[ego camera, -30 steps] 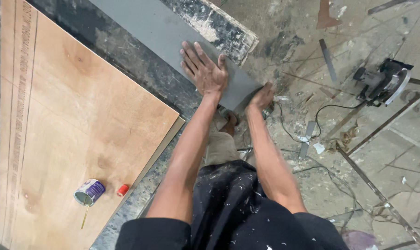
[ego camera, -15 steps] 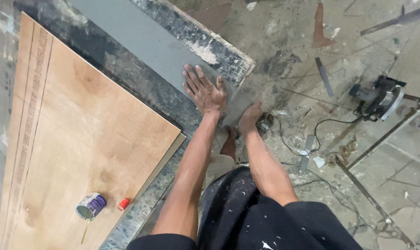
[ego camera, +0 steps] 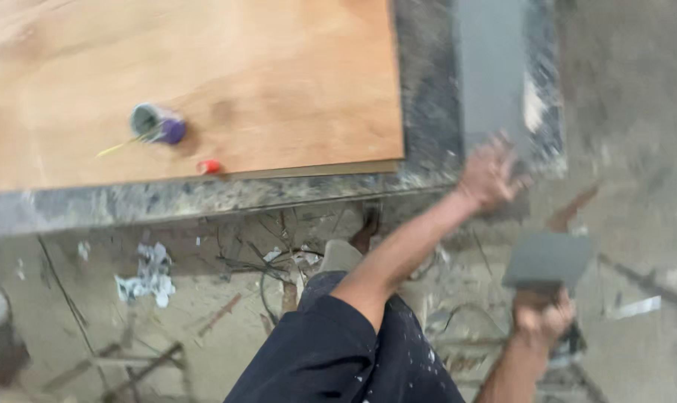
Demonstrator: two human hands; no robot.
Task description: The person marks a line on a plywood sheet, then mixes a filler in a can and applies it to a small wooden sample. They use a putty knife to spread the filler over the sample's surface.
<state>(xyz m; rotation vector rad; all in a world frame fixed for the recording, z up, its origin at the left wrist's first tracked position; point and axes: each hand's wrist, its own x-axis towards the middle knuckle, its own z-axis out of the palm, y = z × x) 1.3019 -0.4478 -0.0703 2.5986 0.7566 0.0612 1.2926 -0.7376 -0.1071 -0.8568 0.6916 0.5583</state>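
One plywood sheet (ego camera: 204, 82) bears one can (ego camera: 158, 123) and one red cap (ego camera: 209, 166). My left hand (ego camera: 490, 173), grip spread, touches the grey strip (ego camera: 491, 71); my right hand (ego camera: 544, 317) pinches one grey offcut (ego camera: 549, 259).

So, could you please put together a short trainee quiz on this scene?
1. True or false: the small can stands on the plywood sheet.
2. What does the right hand hold? A) grey offcut B) hammer C) brush
3. Fill in: the left hand is at the near end of the grey ___.

Key: 1. True. 2. A, the grey offcut. 3. Strip, lying on the stone slab.
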